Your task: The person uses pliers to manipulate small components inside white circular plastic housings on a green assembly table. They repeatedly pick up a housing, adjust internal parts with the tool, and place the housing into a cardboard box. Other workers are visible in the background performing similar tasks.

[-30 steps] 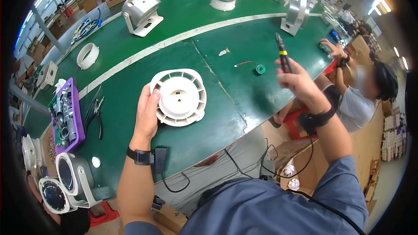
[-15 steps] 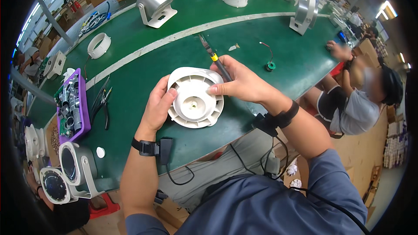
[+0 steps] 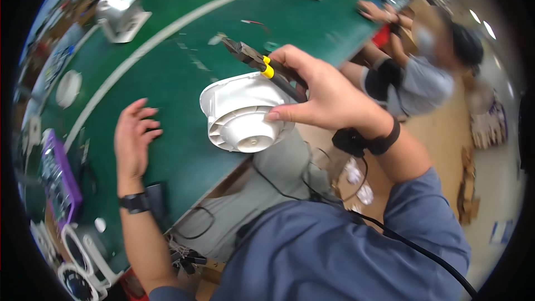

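Observation:
My right hand point(image 3: 320, 86) grips a round white plastic housing point(image 3: 237, 97) with ribs around a central cup. The thumb lies on the rim, and the housing is tilted over the near edge of the table. Pliers point(image 3: 245, 54) with dark jaws and black-and-yellow handles are in the same hand, pointing to the far left above the housing. Apart from the housing, my left hand point(image 3: 135, 136) hovers over the green tabletop point(image 3: 178, 161) with its fingers spread and nothing in them. The fingers of the right hand behind the housing are hidden.
A purple tray point(image 3: 66, 181) of small parts stands at the left. Beyond are a white ring point(image 3: 68, 89) and a silver lamp housing point(image 3: 120, 11) on a bracket. White-framed lamps point(image 3: 78, 251) are at the lower left. A co-worker point(image 3: 426, 72) sits at the right.
My left hand has let go of the housing and moved left. The right hand has tipped the housing, still holding it and the pliers. The whole view has swung to the right.

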Motion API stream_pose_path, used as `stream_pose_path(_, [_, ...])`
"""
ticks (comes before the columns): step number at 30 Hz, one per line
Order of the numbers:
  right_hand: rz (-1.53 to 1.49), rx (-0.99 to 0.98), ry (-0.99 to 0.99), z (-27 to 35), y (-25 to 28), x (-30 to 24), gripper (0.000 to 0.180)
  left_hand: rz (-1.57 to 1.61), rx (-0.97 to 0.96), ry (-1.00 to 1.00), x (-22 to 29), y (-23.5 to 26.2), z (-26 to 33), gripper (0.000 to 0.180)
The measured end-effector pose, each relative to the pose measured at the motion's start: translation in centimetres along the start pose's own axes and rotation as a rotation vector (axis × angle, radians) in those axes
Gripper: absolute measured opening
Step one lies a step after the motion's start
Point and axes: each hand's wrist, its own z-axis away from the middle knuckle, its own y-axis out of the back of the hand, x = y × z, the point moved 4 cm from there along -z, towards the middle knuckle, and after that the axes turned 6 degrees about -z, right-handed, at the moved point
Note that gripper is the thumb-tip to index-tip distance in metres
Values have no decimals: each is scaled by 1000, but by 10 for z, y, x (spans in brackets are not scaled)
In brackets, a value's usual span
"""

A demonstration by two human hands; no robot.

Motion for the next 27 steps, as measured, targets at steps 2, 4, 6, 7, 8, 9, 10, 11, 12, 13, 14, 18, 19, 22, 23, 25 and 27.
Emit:
stream_pose_path(2, [115, -26, -59, 35, 33, -3, 65, 19, 16, -9, -3, 5, 1, 54])
stream_pose_path(4, [226, -24, -164, 82, 64, 15, 66, 18, 18, -9, -6, 6, -2, 56])
stream_pose_path(6, [288, -62, -378, 126, 92, 25, 66, -7, 28, 3, -6, 6, -1, 57])
stream_pose_path(7, [305, -89, -527, 150, 103, 24, 66, -8, 20, 4, -8, 5, -3, 56])
stream_pose_path(8, [364, -152, -636, 175, 114, 29, 65, -14, 21, 0, -8, 6, -3, 56])
stream_pose_path(9, [425, -217, -745, 200, 124, 35, 63, -18, 22, -4, -8, 6, -4, 56])
stream_pose_path(10, [467, -232, -793, 220, 130, 38, 60, -8, 33, -3, -8, 3, -4, 54])
stream_pose_path(11, [509, -244, -837, 236, 133, 40, 57, -5, 22, -1, -9, 2, -6, 54])
stream_pose_path(12, [603, -234, -884, 240, 134, 40, 54, -5, 18, -3, -9, 3, -6, 53])
stream_pose_path(13, [585, -185, -842, 235, 134, 41, 54, -6, 15, -5, -10, 4, -6, 53])
stream_pose_path(14, [566, -138, -799, 226, 133, 40, 54, -5, 39, -3, -10, 6, -5, 52])
stream_pose_path(18, [337, 0, -412, 153, 100, 43, 43, -41, 93, 11, -8, 9, -4, 47])
stream_pose_path(19, [394, -13, -254, 134, 88, 49, 42, -30, 90, 12, -8, 7, -3, 46])
stream_pose_path(22, [387, -42, -53, 61, 41, 56, 41, -14, 69, 1, -5, 5, -1, 45])
stream_pose_path(23, [417, -51, 27, 39, 24, 56, 45, -2, 83, 9, -6, 5, -2, 44])
stream_pose_path(25, [295, -93, 41, -4, -4, 68, 46, 25, 77, 23, -6, 3, -5, 42])
stream_pose_path(27, [109, -157, -101, -46, -24, 83, 45, 54, 75, 22, -6, 5, -5, 41])
